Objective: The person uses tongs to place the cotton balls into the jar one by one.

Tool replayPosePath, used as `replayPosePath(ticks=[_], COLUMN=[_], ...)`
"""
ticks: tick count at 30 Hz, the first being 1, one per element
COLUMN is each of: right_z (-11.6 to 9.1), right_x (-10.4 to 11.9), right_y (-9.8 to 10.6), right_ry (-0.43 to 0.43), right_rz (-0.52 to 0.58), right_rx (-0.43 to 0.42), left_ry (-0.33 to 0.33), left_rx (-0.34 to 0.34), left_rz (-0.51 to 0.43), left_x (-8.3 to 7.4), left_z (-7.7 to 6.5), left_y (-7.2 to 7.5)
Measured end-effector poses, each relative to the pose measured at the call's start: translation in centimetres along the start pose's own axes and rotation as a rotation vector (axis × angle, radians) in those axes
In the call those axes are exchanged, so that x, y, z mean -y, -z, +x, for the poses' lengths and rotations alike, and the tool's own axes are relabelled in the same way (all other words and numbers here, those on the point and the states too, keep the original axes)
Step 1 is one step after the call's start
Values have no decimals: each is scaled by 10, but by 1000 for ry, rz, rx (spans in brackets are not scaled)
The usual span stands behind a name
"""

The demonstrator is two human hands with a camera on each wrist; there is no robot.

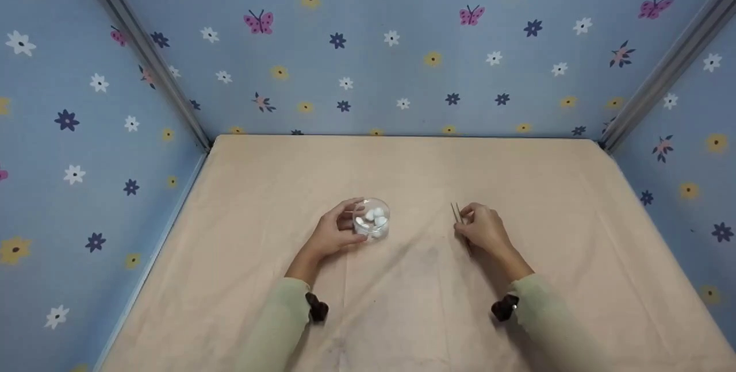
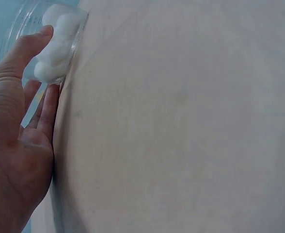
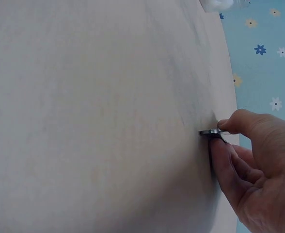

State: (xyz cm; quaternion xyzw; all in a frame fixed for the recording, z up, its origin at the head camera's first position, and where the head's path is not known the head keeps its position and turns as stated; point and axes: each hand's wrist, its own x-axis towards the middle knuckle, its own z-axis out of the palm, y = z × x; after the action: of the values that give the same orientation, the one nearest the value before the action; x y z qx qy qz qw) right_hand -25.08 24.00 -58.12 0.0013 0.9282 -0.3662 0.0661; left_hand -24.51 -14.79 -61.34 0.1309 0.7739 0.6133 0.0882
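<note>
Near the middle of the table, my left hand (image 1: 332, 233) holds a clear jar (image 1: 375, 201) from its left side, thumb in front and fingers behind. Several white cotton balls (image 1: 378, 214) lie inside it. In the left wrist view the thumb presses on the clear wall, with the cotton balls (image 2: 60, 48) showing through. To the right of the jar, my right hand (image 1: 487, 233) pinches a pair of metal tweezers (image 1: 456, 210) between thumb and fingers. Their two thin tips point away from me, slightly apart. The right wrist view shows the tweezers' metal end (image 3: 209, 132), low over the cloth.
A beige cloth (image 1: 276, 171) with faint creases covers the table. Blue flowered panels (image 1: 368, 61) stand along its back and both sides, with grey metal posts (image 1: 144, 56) at the back corners. Dark wrist devices (image 1: 317, 307) sit at both sleeve cuffs.
</note>
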Motion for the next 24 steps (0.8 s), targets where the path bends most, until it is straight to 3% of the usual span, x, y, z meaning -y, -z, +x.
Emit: replayPosePath(ticks=[16,24], right_z=[0,1], right_x=[-3,-3], right_y=[6,16], right_ry=[-31,13], right_rz=[39,25], right_rx=[21,6], left_ry=[-25,14], left_rx=[9,25], left_rz=[35,76], left_x=[-2,-9], left_z=[0,-2], left_y=[-1,4])
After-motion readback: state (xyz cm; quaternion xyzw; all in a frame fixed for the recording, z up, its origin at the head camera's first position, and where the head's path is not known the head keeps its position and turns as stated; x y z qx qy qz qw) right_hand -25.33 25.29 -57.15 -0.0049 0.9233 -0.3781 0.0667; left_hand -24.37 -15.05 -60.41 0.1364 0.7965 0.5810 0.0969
